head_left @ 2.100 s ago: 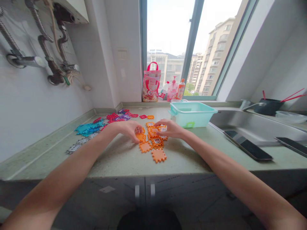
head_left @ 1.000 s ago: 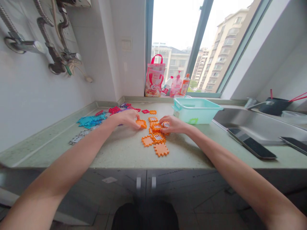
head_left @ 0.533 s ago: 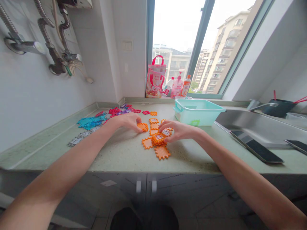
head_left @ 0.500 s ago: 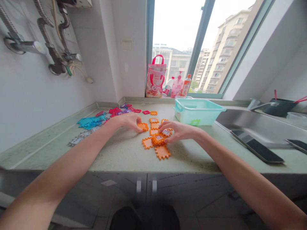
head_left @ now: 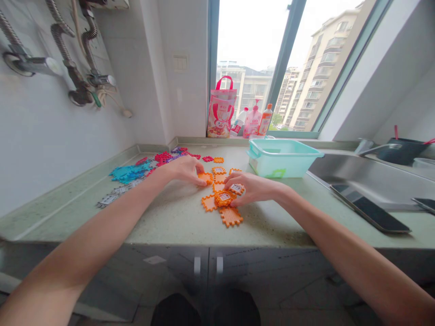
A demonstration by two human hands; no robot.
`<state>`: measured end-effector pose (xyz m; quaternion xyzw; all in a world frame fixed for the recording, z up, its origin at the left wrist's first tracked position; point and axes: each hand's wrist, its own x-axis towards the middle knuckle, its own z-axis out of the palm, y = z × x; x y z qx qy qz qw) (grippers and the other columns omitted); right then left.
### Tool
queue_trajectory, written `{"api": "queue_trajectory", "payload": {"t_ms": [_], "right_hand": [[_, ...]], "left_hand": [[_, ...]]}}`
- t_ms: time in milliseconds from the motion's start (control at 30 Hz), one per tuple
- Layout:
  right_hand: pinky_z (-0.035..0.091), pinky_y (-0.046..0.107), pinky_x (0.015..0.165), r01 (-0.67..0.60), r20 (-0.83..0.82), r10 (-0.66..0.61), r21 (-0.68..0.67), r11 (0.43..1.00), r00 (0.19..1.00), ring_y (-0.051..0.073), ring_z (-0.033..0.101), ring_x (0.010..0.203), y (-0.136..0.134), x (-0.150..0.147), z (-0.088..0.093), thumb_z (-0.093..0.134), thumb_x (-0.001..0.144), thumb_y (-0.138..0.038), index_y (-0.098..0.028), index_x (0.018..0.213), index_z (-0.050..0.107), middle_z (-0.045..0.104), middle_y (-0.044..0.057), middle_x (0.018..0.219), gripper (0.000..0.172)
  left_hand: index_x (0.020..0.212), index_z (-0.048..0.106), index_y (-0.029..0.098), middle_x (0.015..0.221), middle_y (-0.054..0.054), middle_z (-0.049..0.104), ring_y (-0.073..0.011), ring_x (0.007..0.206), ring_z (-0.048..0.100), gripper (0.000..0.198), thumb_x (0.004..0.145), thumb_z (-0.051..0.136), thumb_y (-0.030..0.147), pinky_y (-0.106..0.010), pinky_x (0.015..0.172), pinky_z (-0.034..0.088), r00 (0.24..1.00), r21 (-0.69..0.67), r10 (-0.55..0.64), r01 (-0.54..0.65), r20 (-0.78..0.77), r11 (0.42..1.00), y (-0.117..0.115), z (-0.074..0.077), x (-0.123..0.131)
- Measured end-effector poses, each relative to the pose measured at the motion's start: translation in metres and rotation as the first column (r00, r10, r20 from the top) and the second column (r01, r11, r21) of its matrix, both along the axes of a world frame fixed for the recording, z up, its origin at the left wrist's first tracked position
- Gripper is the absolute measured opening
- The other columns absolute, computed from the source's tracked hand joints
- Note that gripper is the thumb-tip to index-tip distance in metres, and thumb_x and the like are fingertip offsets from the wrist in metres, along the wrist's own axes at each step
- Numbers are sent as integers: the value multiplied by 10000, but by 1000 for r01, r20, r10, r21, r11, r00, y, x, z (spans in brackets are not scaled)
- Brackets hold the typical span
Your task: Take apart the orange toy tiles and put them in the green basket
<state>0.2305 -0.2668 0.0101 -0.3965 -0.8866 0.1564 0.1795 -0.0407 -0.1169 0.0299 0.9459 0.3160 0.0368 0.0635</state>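
Orange tiles on a counter [head_left: 163, 222], between its front and back edges. The left hand [head_left: 185, 168] pinches one orange tile [head_left: 205, 177] by its rim; the right hand [head_left: 254, 185] curls around windowed tiles [head_left: 224, 197], its grip unclear. Probably light, stiff plastic; teeth may snag, so opposite edges offer the best hold.

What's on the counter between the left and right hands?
In the head view, several orange tiles lie on the counter between the left hand, which pinches an orange tile, and the right hand. Not bare.
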Motion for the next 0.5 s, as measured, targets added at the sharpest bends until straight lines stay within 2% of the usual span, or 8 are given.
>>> {"api": "queue_trajectory", "payload": {"t_ms": [100, 233, 367, 500], "right_hand": [[515, 399, 1026, 8, -2, -8, 17, 1000, 1000, 272, 681, 1095, -1, -2, 0, 844, 809, -393, -187, 1134, 777, 720, 110, 1213, 391], [517, 380, 1017, 31, 7, -31, 35, 999, 999, 265, 685, 1086, 1, 1, 0, 846, 797, -364, -203, 1129, 770, 731, 93, 1196, 377], [516, 392, 1014, 146, 12, -147, 92, 985, 989, 275, 690, 1083, 8, 21, 1, 835, 804, -383, -215, 1137, 767, 728, 94, 1216, 380], [517, 396, 992, 284, 56, -289, 84, 955, 956, 278, 699, 1046, 16, 48, 3, 833, 784, -462, -211, 1146, 774, 737, 94, 1187, 445]], "left_hand": [[1003, 802, 239, 902, -30, 768, -208, 792, 654, 608, 680, 740, 749, -293, 648, 382, 999, 33, -5, 6, -40, 999, -1, -1, 2], [935, 791, 226, 830, -32, 744, -210, 741, 637, 515, 699, 734, 680, -305, 618, 367, 997, 37, 19, -17, -74, 999, -1, -4, 4], [909, 791, 227, 820, -31, 737, -208, 732, 633, 459, 700, 740, 633, -304, 620, 375, 996, -10, 34, -35, -81, 999, 3, -2, -1], [1059, 793, 237, 981, -31, 767, -214, 848, 667, 542, 686, 772, 630, -286, 709, 451, 998, -105, -11, 4, -63, 994, 2, 11, -9]]}}
